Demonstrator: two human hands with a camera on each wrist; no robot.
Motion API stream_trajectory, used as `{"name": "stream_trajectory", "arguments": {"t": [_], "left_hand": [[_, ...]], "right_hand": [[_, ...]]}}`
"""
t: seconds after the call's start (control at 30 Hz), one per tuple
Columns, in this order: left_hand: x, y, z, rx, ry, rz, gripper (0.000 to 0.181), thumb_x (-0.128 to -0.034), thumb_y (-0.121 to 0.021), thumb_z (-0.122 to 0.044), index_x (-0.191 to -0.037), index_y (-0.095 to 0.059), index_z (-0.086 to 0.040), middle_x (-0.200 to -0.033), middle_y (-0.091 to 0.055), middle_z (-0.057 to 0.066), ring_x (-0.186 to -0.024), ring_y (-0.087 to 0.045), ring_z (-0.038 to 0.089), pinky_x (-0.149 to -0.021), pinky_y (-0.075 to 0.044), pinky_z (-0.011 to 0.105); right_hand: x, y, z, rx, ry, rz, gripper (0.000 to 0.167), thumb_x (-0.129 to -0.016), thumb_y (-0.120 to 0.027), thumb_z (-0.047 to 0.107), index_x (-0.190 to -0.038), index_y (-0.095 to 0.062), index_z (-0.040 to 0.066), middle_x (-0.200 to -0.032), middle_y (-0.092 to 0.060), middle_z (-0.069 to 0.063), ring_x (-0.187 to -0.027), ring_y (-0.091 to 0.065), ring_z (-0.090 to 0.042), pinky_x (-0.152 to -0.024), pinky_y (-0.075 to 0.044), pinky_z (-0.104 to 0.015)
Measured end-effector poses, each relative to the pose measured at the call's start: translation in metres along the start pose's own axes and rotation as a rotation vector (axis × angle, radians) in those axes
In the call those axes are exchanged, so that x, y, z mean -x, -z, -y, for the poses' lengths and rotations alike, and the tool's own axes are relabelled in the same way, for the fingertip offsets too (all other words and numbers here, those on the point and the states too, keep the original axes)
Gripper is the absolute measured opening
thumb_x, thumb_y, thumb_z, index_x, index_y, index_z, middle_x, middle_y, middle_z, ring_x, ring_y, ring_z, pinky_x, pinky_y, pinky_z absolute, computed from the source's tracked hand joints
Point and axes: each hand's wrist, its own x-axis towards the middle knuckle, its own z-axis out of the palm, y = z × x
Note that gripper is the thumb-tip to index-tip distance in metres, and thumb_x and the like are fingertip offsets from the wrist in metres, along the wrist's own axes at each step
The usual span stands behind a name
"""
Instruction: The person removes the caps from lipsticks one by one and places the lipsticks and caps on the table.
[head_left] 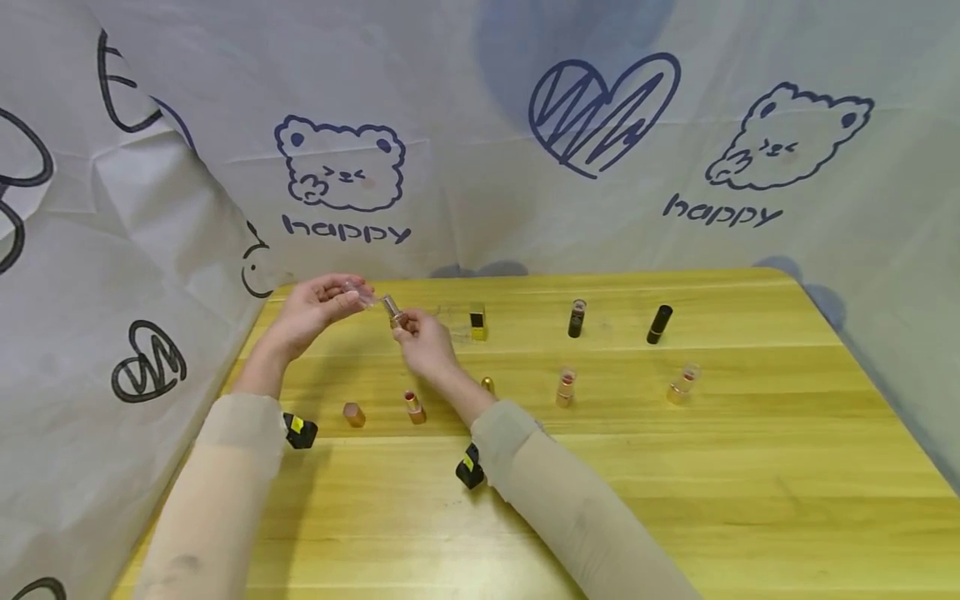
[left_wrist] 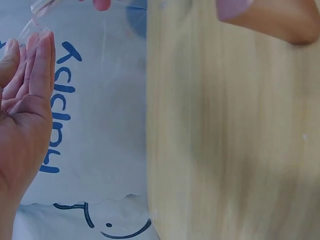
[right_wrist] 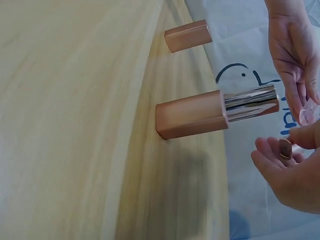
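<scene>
Above the table's back left part, my left hand (head_left: 306, 315) pinches a clear plastic lipstick cap (head_left: 360, 293) between thumb and fingers. Close by on its right, my right hand (head_left: 429, 343) grips a lipstick (head_left: 392, 309) whose shiny silver end points up and left toward the cap. Cap and lipstick appear slightly apart. In the right wrist view the right hand (right_wrist: 295, 172) hides most of its lipstick. Nearer me, an uncapped rose-gold lipstick (head_left: 415, 408) stands upright on the table, with a matching cap (head_left: 354, 415) to its left.
On the wooden table (head_left: 675, 483) stand a black and gold lipstick (head_left: 477, 323), two dark ones (head_left: 576, 319) (head_left: 659, 325) and two clear-capped ones (head_left: 566, 389) (head_left: 682, 386). A gold tip (head_left: 488, 385) shows behind the right forearm. A printed white cloth (head_left: 480, 183) hangs behind.
</scene>
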Motion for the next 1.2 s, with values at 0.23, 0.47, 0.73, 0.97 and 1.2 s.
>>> {"name": "stream_trajectory", "arguments": {"t": [0.23, 0.47, 0.73, 0.97, 1.2], "left_hand": [[0.0, -0.003, 0.008, -0.161, 0.02, -0.025, 0.044, -0.1034, -0.067, -0.015, -0.139, -0.056, 0.007, -0.129, -0.068, 0.014, -0.108, -0.07, 0.012, -0.095, -0.057, 0.023], [-0.004, -0.004, 0.016, -0.332, 0.096, -0.022, 0.039, -0.1016, -0.071, -0.019, -0.133, -0.063, 0.002, -0.135, -0.065, 0.021, -0.12, -0.066, 0.025, -0.1, -0.055, 0.025], [-0.003, -0.002, 0.028, -0.46, 0.158, 0.009, 0.036, -0.1019, -0.07, -0.016, -0.133, -0.064, 0.002, -0.133, -0.065, 0.021, -0.126, -0.062, 0.036, -0.106, -0.053, 0.045], [-0.002, 0.002, 0.042, -0.491, 0.162, 0.029, 0.038, -0.1011, -0.069, -0.01, -0.135, -0.062, 0.006, -0.13, -0.066, 0.025, -0.122, -0.062, 0.037, -0.104, -0.054, 0.044], [0.001, 0.006, 0.044, -0.543, 0.187, 0.026, 0.034, -0.1002, -0.07, -0.011, -0.129, -0.064, 0.005, -0.126, -0.066, 0.024, -0.118, -0.063, 0.037, -0.103, -0.054, 0.047]], "right_hand": [[-0.006, 0.0, -0.007, -0.018, -0.028, -0.069, 0.04, -0.107, -0.058, 0.014, -0.145, -0.051, 0.001, -0.137, -0.066, -0.017, -0.125, -0.064, -0.03, -0.103, -0.055, -0.039], [-0.012, -0.001, -0.019, 0.079, -0.017, -0.094, 0.036, -0.104, -0.067, 0.02, -0.136, -0.065, 0.005, -0.125, -0.065, -0.01, -0.115, -0.062, -0.024, -0.098, -0.054, -0.04], [-0.018, -0.007, -0.031, 0.116, 0.019, -0.116, 0.035, -0.099, -0.073, 0.014, -0.133, -0.07, 0.011, -0.112, -0.065, -0.005, -0.098, -0.062, -0.017, -0.085, -0.055, -0.031], [-0.02, -0.012, -0.043, 0.111, -0.003, -0.127, 0.033, -0.098, -0.073, 0.01, -0.131, -0.071, 0.011, -0.116, -0.07, -0.006, -0.107, -0.067, -0.023, -0.091, -0.058, -0.033], [-0.022, -0.017, -0.047, 0.128, -0.021, -0.117, 0.033, -0.098, -0.073, 0.007, -0.131, -0.07, 0.007, -0.117, -0.073, -0.008, -0.112, -0.068, -0.025, -0.096, -0.057, -0.034]]}}
